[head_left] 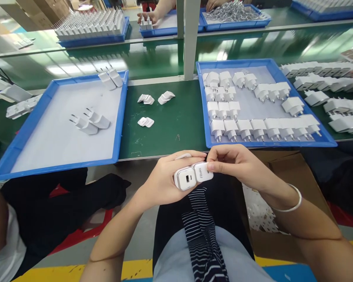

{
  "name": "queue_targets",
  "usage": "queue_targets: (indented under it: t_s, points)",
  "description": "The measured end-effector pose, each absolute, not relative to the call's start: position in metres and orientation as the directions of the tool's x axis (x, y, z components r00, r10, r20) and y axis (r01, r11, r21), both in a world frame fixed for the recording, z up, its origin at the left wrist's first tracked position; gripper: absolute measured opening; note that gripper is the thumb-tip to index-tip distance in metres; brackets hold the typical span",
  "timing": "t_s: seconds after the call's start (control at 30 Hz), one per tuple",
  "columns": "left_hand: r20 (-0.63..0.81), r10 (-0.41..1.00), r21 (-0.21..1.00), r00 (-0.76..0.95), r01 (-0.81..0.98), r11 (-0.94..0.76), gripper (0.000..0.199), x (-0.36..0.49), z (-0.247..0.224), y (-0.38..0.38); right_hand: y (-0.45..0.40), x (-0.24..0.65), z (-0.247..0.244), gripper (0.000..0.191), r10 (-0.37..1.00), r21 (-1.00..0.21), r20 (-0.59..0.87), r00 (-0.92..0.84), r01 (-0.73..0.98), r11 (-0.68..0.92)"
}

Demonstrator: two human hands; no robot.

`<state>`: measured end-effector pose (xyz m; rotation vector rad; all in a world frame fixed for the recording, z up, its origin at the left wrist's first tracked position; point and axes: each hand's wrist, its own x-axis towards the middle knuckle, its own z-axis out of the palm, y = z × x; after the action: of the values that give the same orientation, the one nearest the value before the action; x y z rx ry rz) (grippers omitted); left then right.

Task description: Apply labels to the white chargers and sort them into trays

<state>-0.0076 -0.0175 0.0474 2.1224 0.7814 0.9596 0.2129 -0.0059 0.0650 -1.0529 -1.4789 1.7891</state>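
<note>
My left hand (161, 178), closed, holds two white plug chargers side by side, end faces up. The left charger (186, 179) shows a larger and a smaller port. On the right one, a white end cover (201, 173) with printed lettering lies over the face. My right hand (235, 161) pinches this cover's right edge between thumb and finger. Another white piece (184, 156) shows among my left fingers; its kind is unclear. Small stacks of white covers (146, 99) lie on the green table (164, 141) beyond my hands.
At left, a blue tray (120, 129) holds several chargers with pins up. The right blue tray (207, 133) holds rows of chargers, with more chargers (317, 84) beside it. A white post (190, 43) rises at the back. Co-workers' hands (153, 17) show behind and at right.
</note>
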Motion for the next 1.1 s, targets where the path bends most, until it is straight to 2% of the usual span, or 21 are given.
queue_targets:
  t_s: [0.87, 1.1]
  points:
    - [0.364, 0.742, 0.8, 0.563, 0.218, -0.558, 0.033, -0.0018, 0.0448, -0.0145, -0.0061, 0.2135, 0.0662, 0.034, 0.835, -0.968, -0.241, -0.495, 0.177, -0.175]
    - [0.342, 0.763, 0.829, 0.549, 0.207, -0.52, 0.034, -0.0025, 0.0411, -0.0149, -0.0074, 0.2119, 0.0647, 0.032, 0.851, -0.967, -0.212, -0.48, 0.23, -0.111]
